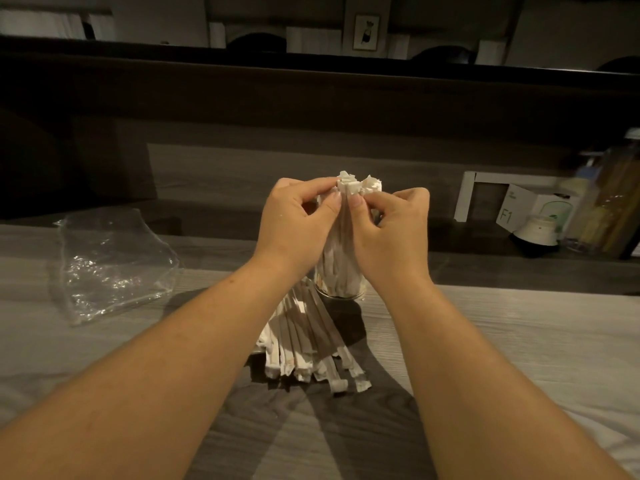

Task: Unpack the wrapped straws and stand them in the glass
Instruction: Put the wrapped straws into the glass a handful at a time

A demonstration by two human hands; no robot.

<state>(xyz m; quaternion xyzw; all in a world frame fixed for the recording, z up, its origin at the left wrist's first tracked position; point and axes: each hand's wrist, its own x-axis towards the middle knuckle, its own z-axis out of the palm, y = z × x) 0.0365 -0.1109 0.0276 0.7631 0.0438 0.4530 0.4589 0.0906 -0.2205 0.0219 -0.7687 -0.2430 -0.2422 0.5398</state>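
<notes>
- While both hands work at the tops of the paper-wrapped straws (341, 244) standing in the glass (341, 292), the left hand (294, 220) and right hand (391, 226) each pinch narrowly around wrapper ends, seemingly to gather and level the bundle.
- At six o'clock of the glass, more wrapped straws (304, 344) lie fanned on the table (519, 341), probably waiting their turn.
- At nine o'clock lies the emptied plastic bag (107, 265).
</notes>
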